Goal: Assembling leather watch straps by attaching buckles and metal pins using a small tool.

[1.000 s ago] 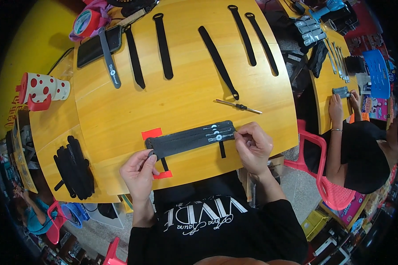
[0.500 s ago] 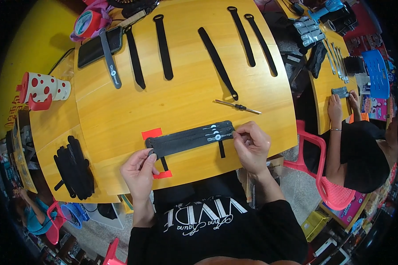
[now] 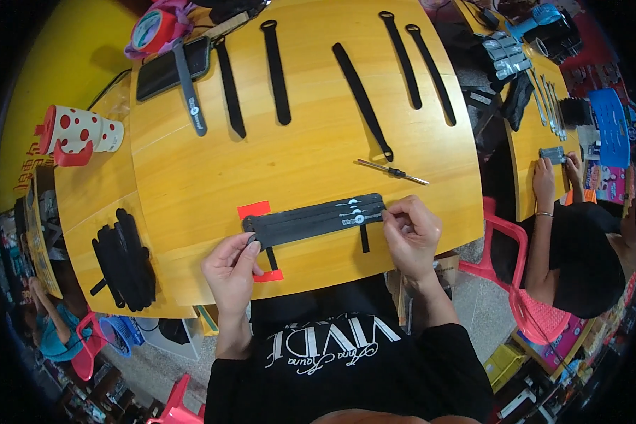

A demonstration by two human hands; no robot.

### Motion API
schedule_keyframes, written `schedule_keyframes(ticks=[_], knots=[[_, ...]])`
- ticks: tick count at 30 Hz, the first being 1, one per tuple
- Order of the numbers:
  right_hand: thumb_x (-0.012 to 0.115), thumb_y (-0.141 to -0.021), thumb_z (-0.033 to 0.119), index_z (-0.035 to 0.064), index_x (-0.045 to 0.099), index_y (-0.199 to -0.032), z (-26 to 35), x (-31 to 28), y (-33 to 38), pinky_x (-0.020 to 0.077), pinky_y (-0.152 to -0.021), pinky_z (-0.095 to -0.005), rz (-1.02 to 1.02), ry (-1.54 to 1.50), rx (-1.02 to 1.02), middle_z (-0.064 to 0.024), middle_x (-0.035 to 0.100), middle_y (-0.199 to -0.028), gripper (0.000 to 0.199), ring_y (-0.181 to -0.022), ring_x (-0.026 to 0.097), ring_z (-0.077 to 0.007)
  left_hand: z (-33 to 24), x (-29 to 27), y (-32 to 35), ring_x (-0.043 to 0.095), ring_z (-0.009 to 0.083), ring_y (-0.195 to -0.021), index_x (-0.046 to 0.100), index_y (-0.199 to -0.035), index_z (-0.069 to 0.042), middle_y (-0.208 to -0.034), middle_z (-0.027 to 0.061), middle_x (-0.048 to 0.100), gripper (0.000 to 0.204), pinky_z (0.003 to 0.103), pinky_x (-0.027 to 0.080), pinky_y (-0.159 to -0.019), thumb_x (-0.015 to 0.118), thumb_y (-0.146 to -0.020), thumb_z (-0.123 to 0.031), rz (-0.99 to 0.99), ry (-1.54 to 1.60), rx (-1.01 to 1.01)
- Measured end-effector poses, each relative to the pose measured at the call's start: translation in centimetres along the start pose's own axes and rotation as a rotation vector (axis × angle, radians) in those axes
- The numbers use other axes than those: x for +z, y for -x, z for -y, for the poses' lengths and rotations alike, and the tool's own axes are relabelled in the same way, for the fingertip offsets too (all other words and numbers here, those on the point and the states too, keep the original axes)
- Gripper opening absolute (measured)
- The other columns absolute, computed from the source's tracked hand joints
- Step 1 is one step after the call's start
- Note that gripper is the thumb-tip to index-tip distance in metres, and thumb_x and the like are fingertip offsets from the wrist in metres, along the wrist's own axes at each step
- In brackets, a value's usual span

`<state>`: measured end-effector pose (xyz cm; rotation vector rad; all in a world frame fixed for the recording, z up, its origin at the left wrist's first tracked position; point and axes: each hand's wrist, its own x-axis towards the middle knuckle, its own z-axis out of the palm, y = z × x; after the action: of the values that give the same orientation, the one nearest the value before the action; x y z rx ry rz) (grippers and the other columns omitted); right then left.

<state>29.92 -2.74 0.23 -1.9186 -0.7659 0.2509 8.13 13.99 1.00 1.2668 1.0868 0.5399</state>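
Observation:
A row of black hook-and-loop straps (image 3: 307, 225) with white print lies side by side near the table's front edge. Two narrow black strips (image 3: 364, 239) stick out from beneath the row. My left hand (image 3: 232, 270) pinches the left end of the nearest strap between thumb and fingers. At the other end, my right hand (image 3: 411, 237) has its fingers closed on the same strap's right tip. Red tape pieces (image 3: 253, 210) are stuck on the table by the row's left end. Beyond the row lies a thin metal rod with a black middle (image 3: 394, 172).
Several loose black straps (image 3: 278, 74) are spread across the far table. A strap pile (image 3: 124, 261) sits at left, below a dotted cup (image 3: 85, 133). A phone (image 3: 169, 71) and tape roll (image 3: 155, 32) lie far left. Another person (image 3: 579, 254) works at the right-hand table.
The whole scene has shifted slightly rightward in the picture. Both hands stay at the strap's ends, and the nearest strap seems to lie closer against the row.

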Motion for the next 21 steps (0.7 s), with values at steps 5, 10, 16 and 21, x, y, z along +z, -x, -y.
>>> schedule_keyframes(ticks=[5, 10, 16, 21], knots=[[0.066, -0.076, -0.010, 0.0001, 0.058, -0.077, 0.13, 0.00, 0.12, 0.0386, -0.049, -0.0239, -0.002, 0.003, 0.029, -0.0052, 0.055, -0.070, 0.013, -0.053, 0.052, -0.0109, 0.30, -0.10, -0.07, 0.057, 0.0055, -0.055, 0.067, -0.100, 0.005, -0.081, 0.0056, 0.068, 0.013, 0.019, 0.047, -0.048, 0.066, -0.087, 0.007, 0.014, 0.053, 0.014], [0.063, -0.077, -0.010, 0.0003, 0.059, -0.078, -0.07, -0.10, 0.15, 0.0378, -0.050, -0.0211, 0.016, 0.052, 0.030, -0.0056, 0.056, -0.072, 0.011, -0.054, 0.051, -0.0087, 0.45, 0.14, -0.11, 0.058, 0.0042, -0.057, 0.066, -0.093, 0.003, -0.079, 0.0029, 0.067, 0.006, 0.018, 0.046, -0.047, 0.067, -0.087, 0.005, -0.001, 0.060, 0.025], [0.064, -0.078, -0.011, -0.0013, 0.059, -0.078, 0.30, -0.06, 0.32, 0.0383, -0.051, -0.0203, 0.006, -0.008, 0.037, -0.0036, 0.055, -0.072, 0.011, -0.057, 0.050, -0.0056, -0.05, 0.64, -0.02, 0.056, 0.0029, -0.058, 0.065, -0.091, 0.003, -0.074, 0.0012, 0.065, 0.004, 0.018, 0.045, -0.047, 0.068, -0.088, 0.003, -0.035, 0.014, 0.014], [0.064, -0.077, -0.012, -0.0025, 0.058, -0.078, 0.03, -0.06, 0.19, 0.0388, -0.051, -0.0202, -0.007, 0.014, 0.033, -0.0036, 0.055, -0.071, 0.011, -0.057, 0.050, -0.0059, 0.15, 0.57, -0.01, 0.058, 0.0030, -0.059, 0.065, -0.093, 0.002, -0.077, 0.0026, 0.066, 0.006, 0.017, 0.046, -0.046, 0.068, -0.087, 0.004, -0.014, -0.034, 0.025]])
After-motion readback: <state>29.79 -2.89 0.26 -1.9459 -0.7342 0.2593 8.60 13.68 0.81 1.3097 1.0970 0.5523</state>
